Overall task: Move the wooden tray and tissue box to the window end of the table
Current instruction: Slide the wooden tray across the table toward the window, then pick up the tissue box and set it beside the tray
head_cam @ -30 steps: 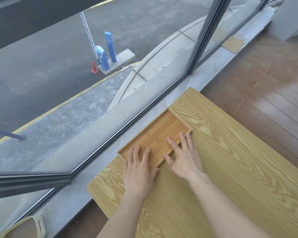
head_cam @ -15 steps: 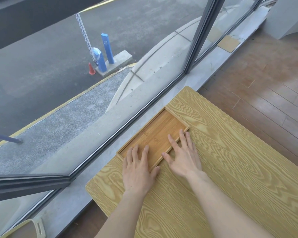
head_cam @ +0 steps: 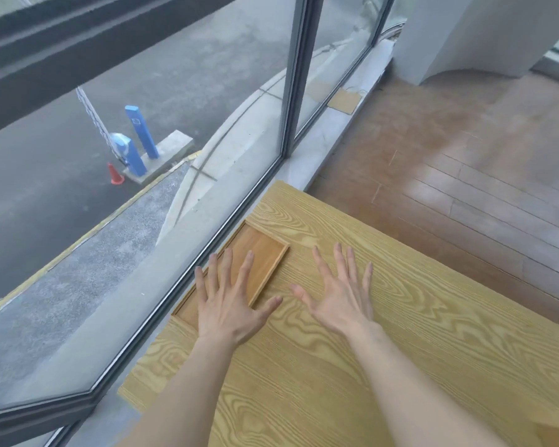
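Just rectangular bamboo tray (head_cam: pixel 261 253) on wood-grain table (head_cam: pixel 400 333)

The shallow rectangular wooden tray (head_cam: pixel 259 253) lies on the light wood-grain table (head_cam: pixel 400 350) along its window edge, beside the grey-framed glass window (head_cam: pixel 291 91). The spread left hand (head_cam: pixel 230 304) lies over the tray's near part, perhaps touching it. The spread right hand (head_cam: pixel 339 295) is right of the tray, over bare tabletop.
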